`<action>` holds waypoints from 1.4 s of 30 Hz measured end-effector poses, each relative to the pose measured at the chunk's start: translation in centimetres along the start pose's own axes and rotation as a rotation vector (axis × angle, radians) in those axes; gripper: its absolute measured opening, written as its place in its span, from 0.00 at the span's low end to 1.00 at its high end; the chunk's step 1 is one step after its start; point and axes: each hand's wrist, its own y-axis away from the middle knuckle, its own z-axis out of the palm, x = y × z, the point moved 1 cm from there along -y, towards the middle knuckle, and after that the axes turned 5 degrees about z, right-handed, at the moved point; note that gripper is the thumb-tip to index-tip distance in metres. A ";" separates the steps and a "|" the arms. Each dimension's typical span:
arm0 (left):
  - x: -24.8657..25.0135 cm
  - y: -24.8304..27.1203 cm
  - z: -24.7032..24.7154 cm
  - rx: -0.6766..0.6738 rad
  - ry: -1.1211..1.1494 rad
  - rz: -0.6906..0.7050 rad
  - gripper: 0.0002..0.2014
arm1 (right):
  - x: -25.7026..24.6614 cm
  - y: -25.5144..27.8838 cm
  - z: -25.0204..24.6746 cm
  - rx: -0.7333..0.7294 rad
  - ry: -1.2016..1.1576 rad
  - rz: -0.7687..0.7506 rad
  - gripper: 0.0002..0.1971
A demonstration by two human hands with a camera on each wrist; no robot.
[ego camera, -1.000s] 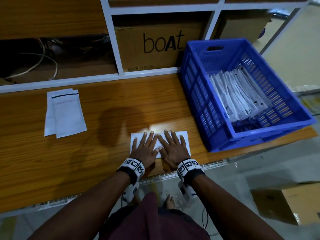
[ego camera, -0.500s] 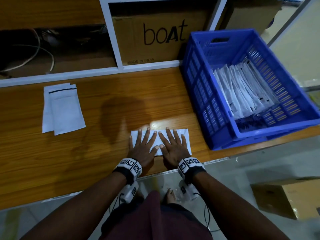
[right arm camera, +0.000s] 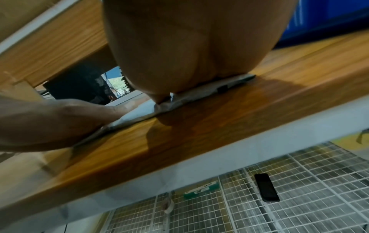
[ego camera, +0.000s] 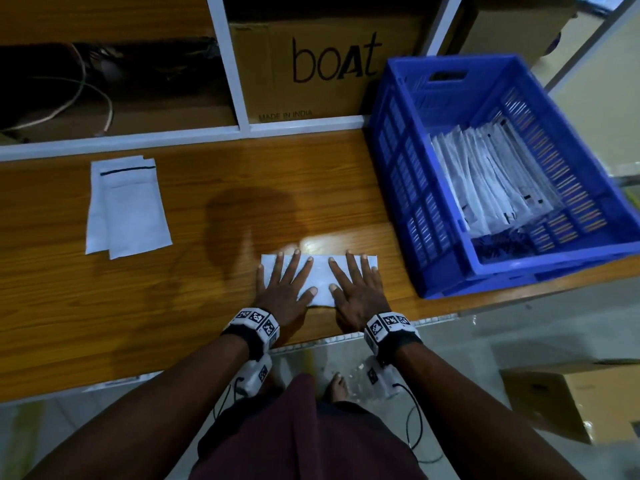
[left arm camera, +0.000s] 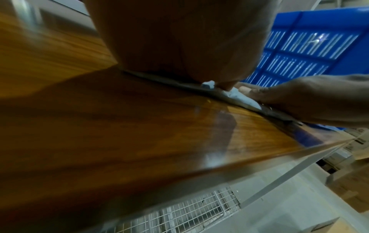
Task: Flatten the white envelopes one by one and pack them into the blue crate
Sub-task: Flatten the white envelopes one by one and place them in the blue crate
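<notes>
hands: left (ego camera: 284, 289), right (ego camera: 356, 292) flat, slid apart on envelope (ego camera: 320, 277) | smoothing nearly done | crate (ego camera: 398, 174) at 2 o'clock next

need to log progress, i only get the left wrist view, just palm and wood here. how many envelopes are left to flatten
Observer: Two white envelopes wait, overlapped, at the far left of the wooden bench.
Operator: is the crate filling up
Observer: The blue crate holds a leaning row of packed envelopes.
Operator: how are the hands on the current one
Observer: The left hand and right hand lie flat, fingers spread, thumbs apart, on the envelope.
</notes>
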 end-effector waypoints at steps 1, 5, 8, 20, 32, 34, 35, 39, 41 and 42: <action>0.0 0.1 -0.1 -0.004 0.004 0.003 0.33 | 0.0 -0.1 0.0 -0.005 0.001 0.004 0.29; 0.2 0.7 -0.5 0.096 -0.030 -0.019 0.35 | -0.1 -0.1 -0.3 -0.028 0.005 0.023 0.29; 0.3 0.9 -0.6 0.140 -0.041 -0.019 0.36 | -0.4 0.2 -0.6 -0.025 0.000 0.025 0.29; -0.3 0.6 0.4 0.049 0.027 -0.042 0.42 | -2.1 -0.4 -1.3 -0.108 0.074 -0.079 0.30; 0.0 0.8 -2.3 0.011 -0.138 -0.017 0.38 | -1.9 -0.4 -0.5 -0.107 0.023 -0.071 0.31; 0.2 0.9 -2.2 0.088 -0.183 0.027 0.35 | -2.0 -0.5 -1.1 -0.079 0.022 -0.063 0.33; 0.3 0.9 -2.0 0.146 -0.210 0.059 0.33 | -2.1 -0.6 -1.6 -0.058 0.021 -0.062 0.34; 0.8 1.1 -1.5 0.322 -0.263 0.142 0.29 | -2.5 -1.5 -4.1 0.002 0.041 -0.058 0.43; 1.1 1.0 -1.4 0.387 -0.285 0.146 0.29 | -2.7 -2.1 -5.3 -0.005 0.116 -0.068 0.44; 1.3 1.0 -1.5 0.417 -0.283 0.143 0.29 | -2.9 -2.5 -5.7 -0.022 0.152 -0.070 0.43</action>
